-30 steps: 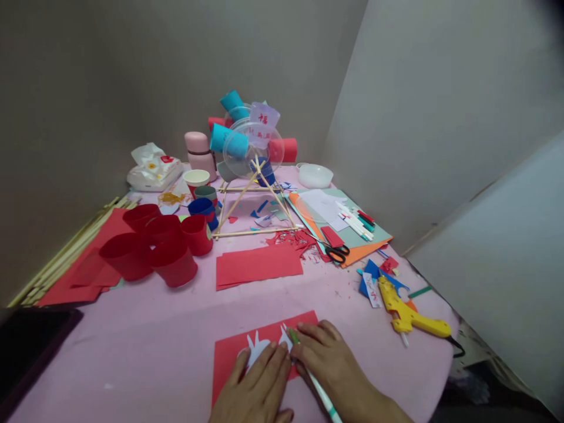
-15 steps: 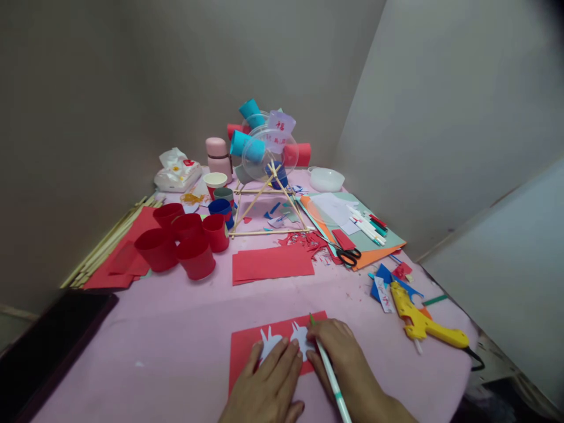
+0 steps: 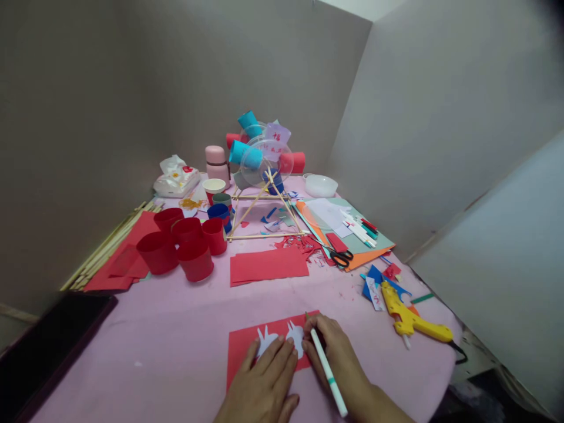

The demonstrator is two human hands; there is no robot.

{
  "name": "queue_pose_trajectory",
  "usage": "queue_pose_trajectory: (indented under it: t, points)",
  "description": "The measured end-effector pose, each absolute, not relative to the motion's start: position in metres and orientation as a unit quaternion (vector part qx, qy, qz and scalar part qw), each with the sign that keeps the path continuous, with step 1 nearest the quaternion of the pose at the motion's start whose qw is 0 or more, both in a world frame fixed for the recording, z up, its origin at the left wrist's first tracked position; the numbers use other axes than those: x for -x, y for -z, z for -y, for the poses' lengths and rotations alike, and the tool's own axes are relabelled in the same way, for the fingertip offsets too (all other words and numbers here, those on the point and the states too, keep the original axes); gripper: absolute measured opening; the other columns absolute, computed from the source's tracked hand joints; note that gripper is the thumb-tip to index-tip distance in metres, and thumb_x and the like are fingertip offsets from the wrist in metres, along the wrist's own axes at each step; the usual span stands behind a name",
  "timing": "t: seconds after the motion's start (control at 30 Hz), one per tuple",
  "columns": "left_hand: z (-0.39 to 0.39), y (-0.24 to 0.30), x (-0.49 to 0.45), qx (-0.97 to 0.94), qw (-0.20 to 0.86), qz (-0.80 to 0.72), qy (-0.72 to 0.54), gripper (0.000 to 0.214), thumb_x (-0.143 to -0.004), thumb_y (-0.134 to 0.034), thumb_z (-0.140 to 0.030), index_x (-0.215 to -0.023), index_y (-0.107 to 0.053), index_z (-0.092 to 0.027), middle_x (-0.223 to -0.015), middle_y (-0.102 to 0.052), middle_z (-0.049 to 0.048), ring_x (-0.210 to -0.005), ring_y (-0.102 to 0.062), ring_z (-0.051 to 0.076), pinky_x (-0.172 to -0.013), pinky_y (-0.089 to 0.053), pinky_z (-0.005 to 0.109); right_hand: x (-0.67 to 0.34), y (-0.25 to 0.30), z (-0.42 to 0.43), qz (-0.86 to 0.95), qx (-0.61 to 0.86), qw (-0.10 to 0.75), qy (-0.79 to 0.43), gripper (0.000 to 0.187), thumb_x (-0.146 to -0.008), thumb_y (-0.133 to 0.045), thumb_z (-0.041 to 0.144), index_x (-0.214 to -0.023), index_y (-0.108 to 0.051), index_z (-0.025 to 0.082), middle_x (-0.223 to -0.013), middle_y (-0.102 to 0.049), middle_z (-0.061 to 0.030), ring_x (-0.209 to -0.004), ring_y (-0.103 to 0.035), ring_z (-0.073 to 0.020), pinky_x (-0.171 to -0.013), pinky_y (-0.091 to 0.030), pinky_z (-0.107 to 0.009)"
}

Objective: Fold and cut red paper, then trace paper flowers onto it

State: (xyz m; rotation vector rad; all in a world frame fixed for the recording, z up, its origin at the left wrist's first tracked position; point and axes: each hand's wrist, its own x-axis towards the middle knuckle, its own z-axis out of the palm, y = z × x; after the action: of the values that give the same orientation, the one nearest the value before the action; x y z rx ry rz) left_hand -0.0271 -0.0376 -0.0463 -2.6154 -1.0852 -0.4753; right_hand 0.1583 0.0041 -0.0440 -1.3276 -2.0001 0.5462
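My left hand lies flat with fingers stretched out, pressing white paper cutouts with pointed ears onto a sheet of red paper. The fingers cover part of both cutouts. At the right edge of that sheet, my right hand is closed around a white marker pen with a green band. The pen slants toward me, and a thin green tip shows beyond the fingers near the sheet's upper right corner.
Ahead lie red paper strips and black-handled scissors. Red paper cups stand left, near a black tray-like object. A yellow glue gun lies right. Behind stands a stick frame with a wheel of coloured cups.
The view has shifted slightly. The marker pen has turned a little in my right hand, and its lower end now shows. My left hand still presses on the cutouts.
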Motion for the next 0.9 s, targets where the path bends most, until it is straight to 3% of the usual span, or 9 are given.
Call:
queue_pose_trajectory:
  t: [0.43,0.77,0.9]
  points:
    - [0.037,0.041,0.026,0.9,0.149,0.374,0.169,0.039,-0.086,-0.053,-0.033,-0.122,-0.053,-0.018,-0.122,-0.063,0.0017,-0.109,-0.057,0.019,-0.092,-0.042,0.031,-0.154,0.042,-0.006,0.799,0.494,0.311,-0.142,0.027,-0.07,-0.052,-0.001,-0.088,-0.055,0.018,-0.08,-0.064,-0.0051,-0.074,-0.057,-0.0223,-0.068,-0.044,-0.034]
    - [0.041,0.042,0.027,0.903,0.12,0.381,0.158,0.04,-0.085,-0.054,-0.028,-0.124,-0.052,-0.019,-0.126,-0.06,0.003,-0.111,-0.057,0.021,-0.096,-0.041,0.034,-0.153,0.042,-0.006,0.726,0.535,0.342,-0.264,0.014,-0.074,-0.051,0.007,-0.079,-0.053,0.02,-0.077,-0.061,-0.0021,-0.074,-0.054,-0.0199,-0.069,-0.04,-0.03]
    - [0.045,0.045,0.029,0.877,0.032,0.409,0.251,0.047,-0.086,-0.053,-0.022,-0.131,-0.044,-0.02,-0.129,-0.057,0.0061,-0.116,-0.053,0.02,-0.1,-0.039,0.032,-0.153,0.033,-0.003,0.651,0.507,0.411,-0.387,0.005,-0.079,-0.052,0.021,-0.081,-0.047,0.021,-0.071,-0.053,0.0014,-0.062,-0.049,-0.0158,-0.059,-0.04,-0.026]
